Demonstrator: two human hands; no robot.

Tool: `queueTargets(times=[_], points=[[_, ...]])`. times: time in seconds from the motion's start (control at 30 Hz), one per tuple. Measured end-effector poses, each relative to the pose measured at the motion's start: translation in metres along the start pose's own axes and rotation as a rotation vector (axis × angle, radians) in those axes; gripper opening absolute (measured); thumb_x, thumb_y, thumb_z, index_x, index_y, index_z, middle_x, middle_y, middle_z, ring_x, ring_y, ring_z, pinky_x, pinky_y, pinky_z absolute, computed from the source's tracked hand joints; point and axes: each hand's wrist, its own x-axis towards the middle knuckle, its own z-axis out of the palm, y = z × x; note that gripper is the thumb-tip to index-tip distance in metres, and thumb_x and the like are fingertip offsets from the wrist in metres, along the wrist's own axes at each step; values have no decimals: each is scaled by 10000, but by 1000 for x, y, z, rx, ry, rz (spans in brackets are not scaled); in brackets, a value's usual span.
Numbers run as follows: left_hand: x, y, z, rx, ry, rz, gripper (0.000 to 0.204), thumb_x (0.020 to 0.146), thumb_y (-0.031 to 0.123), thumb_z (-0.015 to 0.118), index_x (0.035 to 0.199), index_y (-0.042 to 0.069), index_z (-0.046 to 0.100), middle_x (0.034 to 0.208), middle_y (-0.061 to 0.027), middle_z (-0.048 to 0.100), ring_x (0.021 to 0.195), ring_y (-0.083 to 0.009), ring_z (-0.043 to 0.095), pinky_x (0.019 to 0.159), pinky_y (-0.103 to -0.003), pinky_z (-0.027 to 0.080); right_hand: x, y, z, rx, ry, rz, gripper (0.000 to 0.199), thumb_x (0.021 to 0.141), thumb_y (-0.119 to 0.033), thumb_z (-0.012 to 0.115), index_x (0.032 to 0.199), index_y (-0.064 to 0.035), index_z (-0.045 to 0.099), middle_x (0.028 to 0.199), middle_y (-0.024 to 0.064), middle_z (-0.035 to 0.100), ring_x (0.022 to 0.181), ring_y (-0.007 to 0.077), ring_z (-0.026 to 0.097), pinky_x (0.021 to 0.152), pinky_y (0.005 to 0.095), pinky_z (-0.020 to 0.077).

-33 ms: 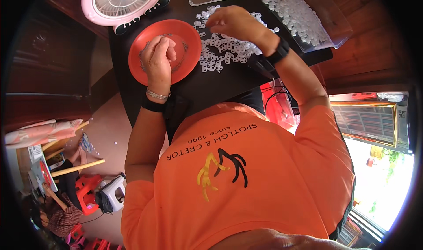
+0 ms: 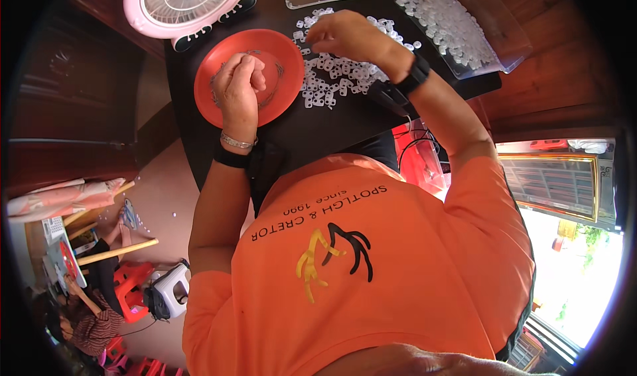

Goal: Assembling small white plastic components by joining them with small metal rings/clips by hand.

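Observation:
My left hand (image 2: 240, 84) is closed in a loose fist above the red plate (image 2: 211, 111). What lies inside its fingers, if anything, is hidden. Thin grey metal pieces (image 2: 271, 96) lie in a ring on the plate. To the right, my right hand (image 2: 352, 36) hangs over a spread of small white plastic pieces with holes (image 2: 332, 84). Its fingers are bent and pressed together toward the far left part of that spread; anything at their tips is too small to make out.
A clear plastic bin (image 2: 507, 48) heaped with white pieces stands at the far right of the black table (image 2: 318, 132). A pink fan (image 2: 136, 11) stands at the far left. Cables hang beside the table's near edge. Another person sits among stools at lower left.
My right hand has shifted slightly to the left and nearer over the white pieces. The left hand stays in place over the plate.

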Motion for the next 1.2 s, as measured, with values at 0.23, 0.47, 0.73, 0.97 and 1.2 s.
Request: queueTargets(times=[0.23, 0.47, 0.73, 0.97, 1.2], points=[[1, 4, 1, -31, 19, 3, 250, 901, 157, 495, 729, -5, 578, 585, -17, 516, 512, -85, 462, 490, -224, 363, 15, 1, 25, -212, -130, -9, 179, 765, -209, 636, 872, -71, 678, 828, 106, 652, 799, 310, 631, 713, 392, 501], [1, 1, -1, -78, 31, -26, 247, 898, 167, 510, 735, -2, 587, 586, -10, 516, 500, -79, 461, 472, -211, 360, -33, 3, 8, -241, 17, -127, 160, 777, -129, 636, 928, -77, 646, 911, 83, 617, 898, 295, 593, 766, 391, 493], [-1, 3, 2, -54, -11, -19, 244, 899, 156, 499, 735, -5, 580, 590, -12, 510, 514, -78, 461, 478, -210, 360, -97, 39, -22, -317, 136, 35, 188, 754, -93, 659, 942, -83, 651, 987, 45, 634, 982, 261, 583, 810, 365, 503], [-1, 4, 1, -31, -5, -47, 244, 901, 148, 487, 736, -7, 579, 614, -30, 522, 536, -95, 462, 504, -223, 374, -102, 68, -31, -240, 185, 10, 180, 801, -138, 645, 969, -76, 658, 998, 60, 644, 968, 265, 591, 839, 359, 488], [-2, 5, 4, -18, -13, -26, 249, 900, 152, 487, 731, -7, 577, 610, -31, 520, 535, -98, 462, 506, -227, 374, -76, 37, -22, -214, 120, -61, 233, 795, -175, 662, 1008, -80, 650, 1006, 81, 629, 950, 279, 593, 813, 366, 486]])
